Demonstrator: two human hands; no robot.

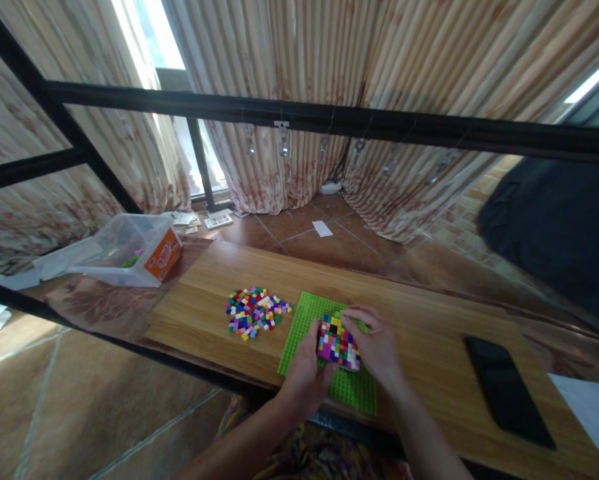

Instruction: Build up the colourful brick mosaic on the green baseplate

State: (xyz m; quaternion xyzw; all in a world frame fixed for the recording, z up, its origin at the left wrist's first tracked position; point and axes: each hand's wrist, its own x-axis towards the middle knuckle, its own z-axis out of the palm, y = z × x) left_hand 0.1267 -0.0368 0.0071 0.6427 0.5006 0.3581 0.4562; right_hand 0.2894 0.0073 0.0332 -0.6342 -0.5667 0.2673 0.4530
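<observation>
A block of many small coloured toy bricks [337, 343], with a black spot near its far end, sits over a green studded baseplate [297, 332]. My left hand [306, 373] wraps the block's left side and near edge, thumb and fingers against it. From the right, my right hand [376, 343] curls over the far right edge, its fingertips on the bricks. Both hands partly hide the baseplate. Whether the block is fixed to the plate, I cannot tell. Left of the plate lies a loose pile of small coloured bricks [254, 311].
A wooden board [199, 280] forms the work surface. On its right lies a black phone [509, 392], with white paper [586, 403] beyond. A clear plastic box [124, 250] with an orange label stands at the left. A black metal bar [309, 110] crosses ahead of the curtains.
</observation>
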